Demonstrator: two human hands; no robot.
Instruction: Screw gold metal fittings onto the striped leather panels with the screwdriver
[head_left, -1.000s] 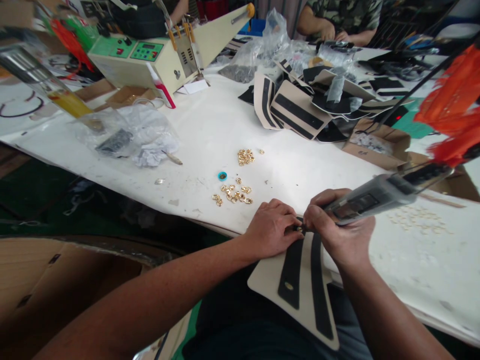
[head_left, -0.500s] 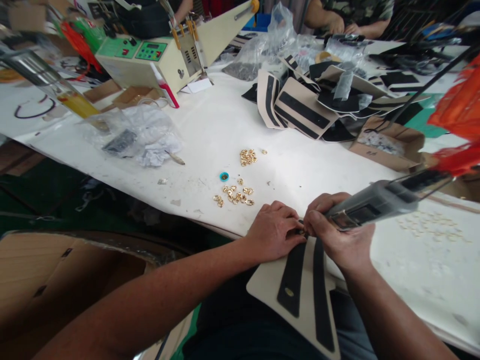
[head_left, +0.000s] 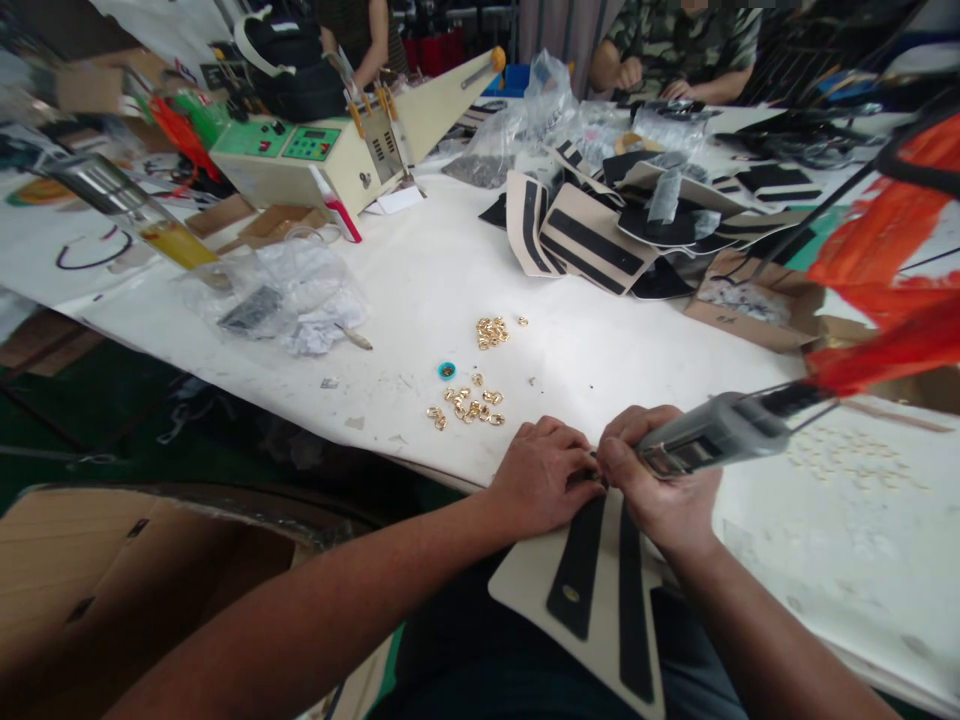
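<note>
My right hand (head_left: 664,485) is wrapped round a grey electric screwdriver (head_left: 712,435), which leans over toward my left hand. At the table's front edge, my left hand (head_left: 544,475) is closed at the far end of a beige panel (head_left: 525,580) with two black strips. Its fingertips are pinched beside the driver's tip, where a small metal part is mostly hidden. The panel slopes down over my lap, and a small gold fitting (head_left: 571,594) sits on its left strip. Gold rings (head_left: 472,408) lie loose on the table just beyond my left hand.
Another gold pile (head_left: 492,332) and a small blue cap (head_left: 447,371) lie further in. Stacked panels (head_left: 596,235), a cardboard box (head_left: 757,310) and a machine (head_left: 300,165) stand behind. Orange wrapping (head_left: 885,290) hangs at the right. Co-workers sit across the table.
The whole view has shifted slightly, so the table's things appear lower. Both hands keep their grip on the panel and the screwdriver, which now appear slightly further left.
</note>
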